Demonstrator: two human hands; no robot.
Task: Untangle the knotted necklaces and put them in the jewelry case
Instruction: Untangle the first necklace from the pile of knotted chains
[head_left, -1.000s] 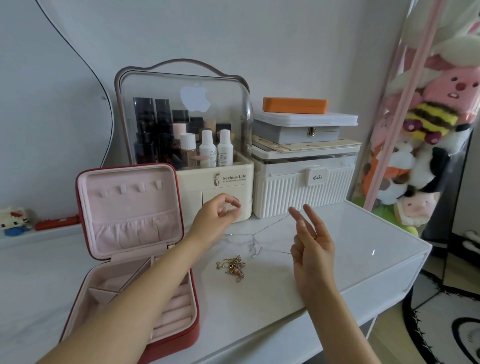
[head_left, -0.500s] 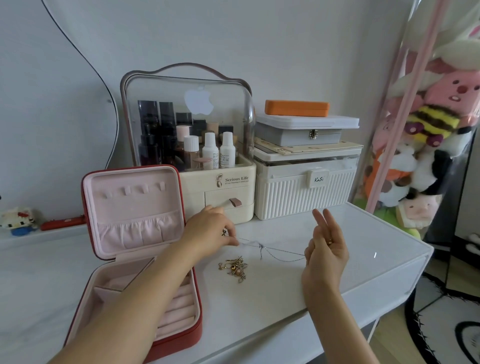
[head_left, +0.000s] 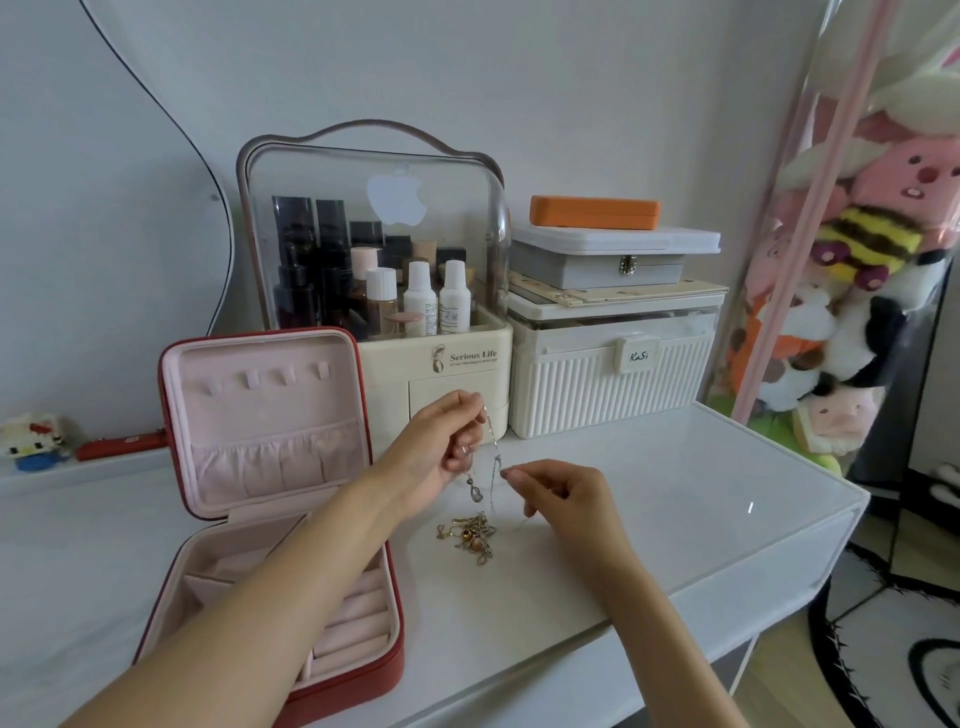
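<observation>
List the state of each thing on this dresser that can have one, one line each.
Red jewelry case: open, lid upright.
Silver necklace: lifted, pinched by both hands.
Gold tangle: lying on the tabletop, untouched.
Left hand: fingers pinching the chain.
Right hand: pinching the chain.
Grey box: latched shut.
Orange case: closed.
</observation>
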